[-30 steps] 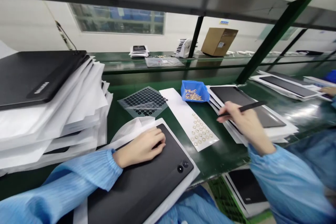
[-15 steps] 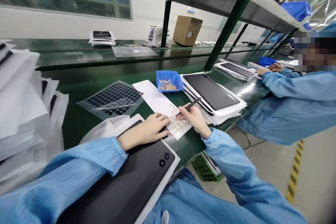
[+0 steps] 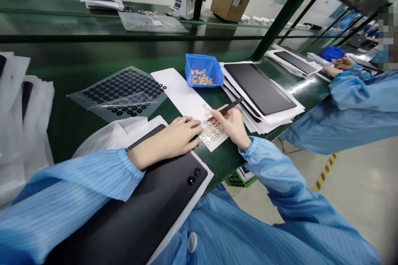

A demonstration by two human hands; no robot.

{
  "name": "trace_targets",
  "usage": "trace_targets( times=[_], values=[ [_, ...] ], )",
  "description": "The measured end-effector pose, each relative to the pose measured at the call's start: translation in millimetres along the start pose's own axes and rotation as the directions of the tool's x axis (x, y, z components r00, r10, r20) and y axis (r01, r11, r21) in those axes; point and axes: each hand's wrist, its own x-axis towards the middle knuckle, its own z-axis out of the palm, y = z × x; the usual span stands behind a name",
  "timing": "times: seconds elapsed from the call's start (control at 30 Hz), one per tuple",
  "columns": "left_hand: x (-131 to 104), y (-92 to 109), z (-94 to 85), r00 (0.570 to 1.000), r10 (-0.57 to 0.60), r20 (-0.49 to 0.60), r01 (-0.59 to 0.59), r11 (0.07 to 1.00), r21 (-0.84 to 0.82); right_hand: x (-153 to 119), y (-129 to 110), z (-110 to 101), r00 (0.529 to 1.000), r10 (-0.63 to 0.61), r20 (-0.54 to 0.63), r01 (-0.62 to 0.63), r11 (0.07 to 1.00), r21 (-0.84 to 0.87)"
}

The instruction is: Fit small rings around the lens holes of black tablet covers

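Observation:
Pinched in my right hand [image 3: 231, 124] is a pair of black tweezers [image 3: 232, 105], its tip down among small gold-coloured rings [image 3: 212, 130]. Those rings lie spread over the near end of a white sheet [image 3: 178, 91]. My left hand [image 3: 174, 136] rests flat with fingers stretched out, its fingertips at the left edge of the sheet. Beneath that hand is a dark tablet [image 3: 130, 211] with two round camera lenses, lying on white wrapping. A blue bin [image 3: 203, 66] holding more gold-coloured pieces stands at the sheet's far end.
A clear film [image 3: 124, 91] with black rings lies left of the sheet. Stacked tablets [image 3: 259, 89] sit to the right, wrapped items [image 3: 27, 120] at far left. A shelf post [image 3: 287, 12] rises behind. Another person's sleeve [image 3: 357, 103] is at the right.
The view has tilted down and shifted, so the bench appears higher. My left hand stays on the tablet, and my right hand still holds the tweezers over the rings.

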Motion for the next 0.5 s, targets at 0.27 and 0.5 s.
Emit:
trace_targets(
  times=[0.27,0.5],
  values=[
    [-0.5,-1.4,-1.5,1.0,0.006,-0.009,-0.006,1.0,0.007,-66.1,-18.8,-6.3,0.999,0.023,0.029,-0.029,0.976,0.215],
    [-1.9,-0.1,-4.1,1.0,0.012,-0.013,-0.011,1.0,0.024,-11.1,-13.6,-11.4,0.999,-0.035,-0.004,0.035,0.987,0.157]
  ],
)
